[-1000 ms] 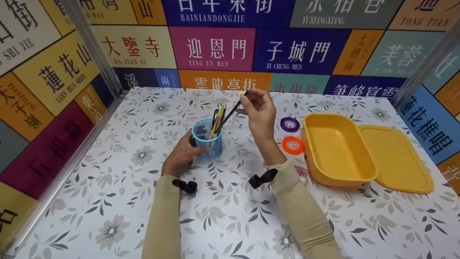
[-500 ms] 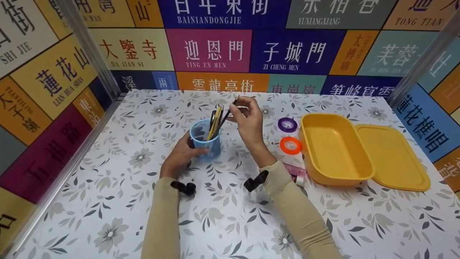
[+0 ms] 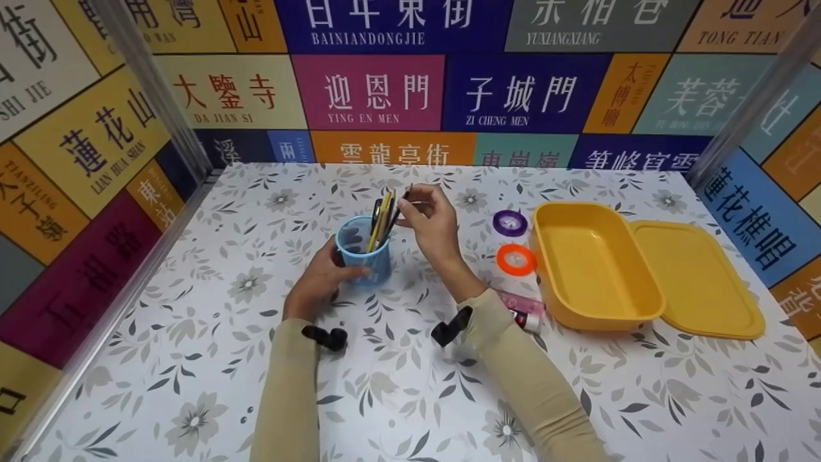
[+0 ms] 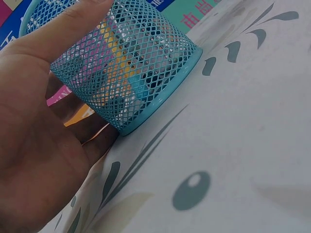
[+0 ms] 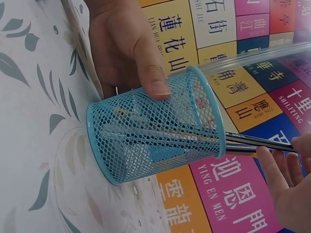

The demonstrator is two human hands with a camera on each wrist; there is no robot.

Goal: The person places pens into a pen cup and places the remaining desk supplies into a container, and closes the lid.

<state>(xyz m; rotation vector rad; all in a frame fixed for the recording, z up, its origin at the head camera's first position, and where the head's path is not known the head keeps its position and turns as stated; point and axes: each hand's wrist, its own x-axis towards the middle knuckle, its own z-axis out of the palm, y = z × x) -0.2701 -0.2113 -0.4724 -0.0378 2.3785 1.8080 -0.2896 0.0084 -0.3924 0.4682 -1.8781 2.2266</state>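
My left hand [image 3: 321, 276] grips a light-blue mesh pen cup [image 3: 380, 269], fingers round its far side and thumb across its front. The cup stands on the table. A yellow pencil [image 3: 375, 232] and several dark, slim pieces lean inside against its right rim. Just above that rim my right hand [image 3: 436, 224] pinches the upper end of a black pencil [image 5: 260, 140], whose lower part is in the cup. In the left wrist view the thumb [image 4: 68, 29] lies along the mesh. The right wrist view shows pencils through the mesh, their lower ends unclear.
Right of the hands stands a yellow plastic box [image 3: 593, 314], its yellow lid [image 3: 712, 282] beside it. Near its left side lie a purple ring [image 3: 510, 223], an orange ring [image 3: 516, 260], a pink piece [image 3: 523, 301] and a white-capped tube [image 3: 529, 321]. Lettered panels enclose the table.
My right hand has come down and left towards the cup, lowering the black pencil into it and bringing it nearer the other pieces. The left hand keeps its hold on the cup.
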